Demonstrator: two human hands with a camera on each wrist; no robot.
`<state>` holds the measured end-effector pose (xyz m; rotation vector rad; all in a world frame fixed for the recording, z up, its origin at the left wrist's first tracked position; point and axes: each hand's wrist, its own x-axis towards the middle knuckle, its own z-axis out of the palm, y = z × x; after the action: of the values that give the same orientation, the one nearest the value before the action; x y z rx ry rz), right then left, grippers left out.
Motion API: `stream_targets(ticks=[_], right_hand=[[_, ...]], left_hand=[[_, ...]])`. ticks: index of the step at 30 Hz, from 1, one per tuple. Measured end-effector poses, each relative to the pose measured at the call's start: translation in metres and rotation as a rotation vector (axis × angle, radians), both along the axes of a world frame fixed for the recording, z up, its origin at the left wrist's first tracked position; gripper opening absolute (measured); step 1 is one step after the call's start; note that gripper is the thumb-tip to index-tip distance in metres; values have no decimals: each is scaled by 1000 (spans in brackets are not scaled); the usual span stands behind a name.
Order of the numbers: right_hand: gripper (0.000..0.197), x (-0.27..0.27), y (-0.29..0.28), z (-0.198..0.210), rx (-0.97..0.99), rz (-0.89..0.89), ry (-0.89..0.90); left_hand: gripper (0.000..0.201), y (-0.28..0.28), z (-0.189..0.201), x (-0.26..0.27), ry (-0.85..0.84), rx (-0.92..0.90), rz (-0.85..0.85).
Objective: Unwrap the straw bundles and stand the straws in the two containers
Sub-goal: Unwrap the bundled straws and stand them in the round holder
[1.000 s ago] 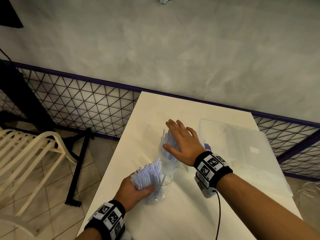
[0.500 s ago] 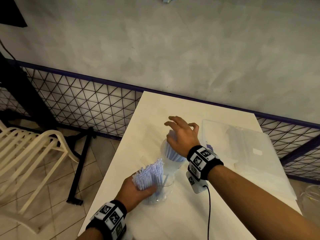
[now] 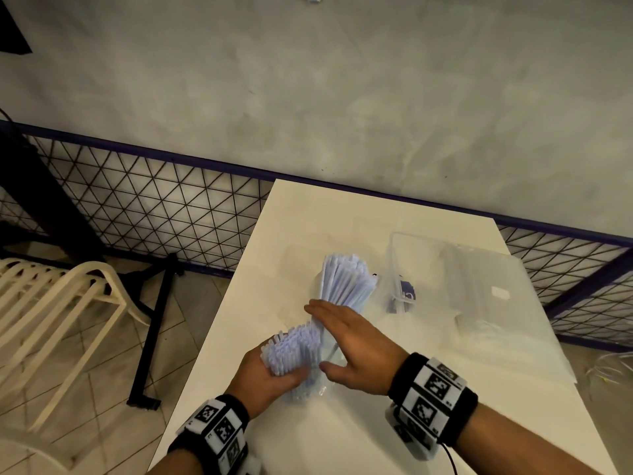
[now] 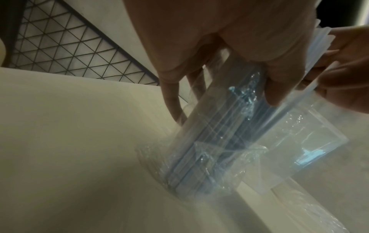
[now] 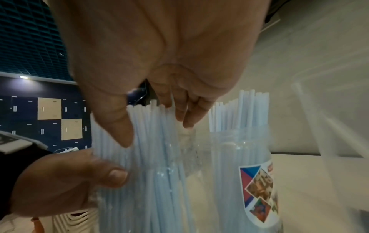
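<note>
Dim indoor light is washing every view in grey; the bench is showing brightest in the head view, its railing lines bowing toward the edges. Motion blur is smearing the left wrist view toward 5 o'clock, and a ceiling lamp is glowing at 9 o'clock in the right wrist view

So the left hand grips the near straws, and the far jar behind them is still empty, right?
Not empty. The far jar already holds straws, as the right wrist view shows. The left hand does grip the near straws.
</note>
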<state>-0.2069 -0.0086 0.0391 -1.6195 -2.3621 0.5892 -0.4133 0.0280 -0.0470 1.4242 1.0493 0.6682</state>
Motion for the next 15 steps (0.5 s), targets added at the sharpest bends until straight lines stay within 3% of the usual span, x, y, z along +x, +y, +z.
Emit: stream_targets(ticks=[5,11,15], right_hand=[[58,0,-7,-11,35,-98,110],[56,-2,-18,-27,-13,-308,436],[48,-1,-22,-33,4,-432,553]], left_hand=[[35,-4,6,2,12,4,25],[40,-11,9,1,-22,-11,24],[42,-12,10,1,-35,-3,15]])
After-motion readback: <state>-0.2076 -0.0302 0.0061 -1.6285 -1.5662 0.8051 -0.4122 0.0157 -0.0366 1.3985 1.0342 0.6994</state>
